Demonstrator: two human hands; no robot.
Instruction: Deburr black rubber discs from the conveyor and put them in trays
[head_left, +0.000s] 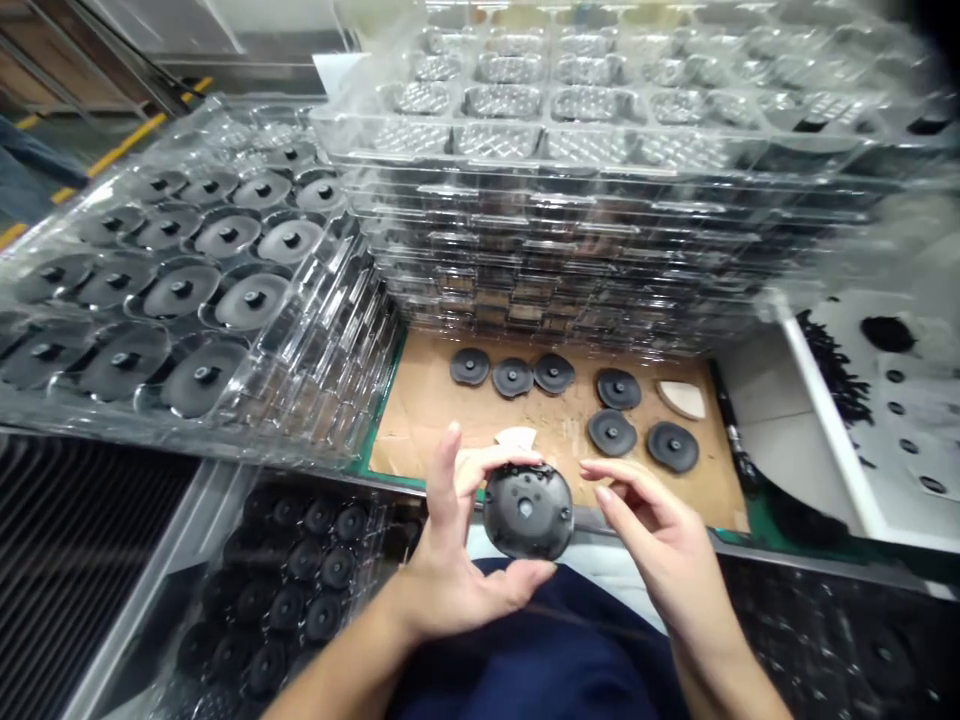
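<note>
My left hand grips a round black plastic part between thumb and fingers, close to my body. Its face towards me has a pale centre and several small bumps near the rim. My right hand is just right of the part, apart from it, with thumb and fingers spread and nothing between them. Beyond my hands, several black discs with raised centres, such as one disc, lie on a brown cardboard sheet. A small white piece lies behind the held part, partly hidden by my fingers.
Clear trays loaded with black discs are stacked at the left. A tall stack of clear trays stands behind the cardboard. At the right is a white box beside small black pieces; another filled tray is lower left.
</note>
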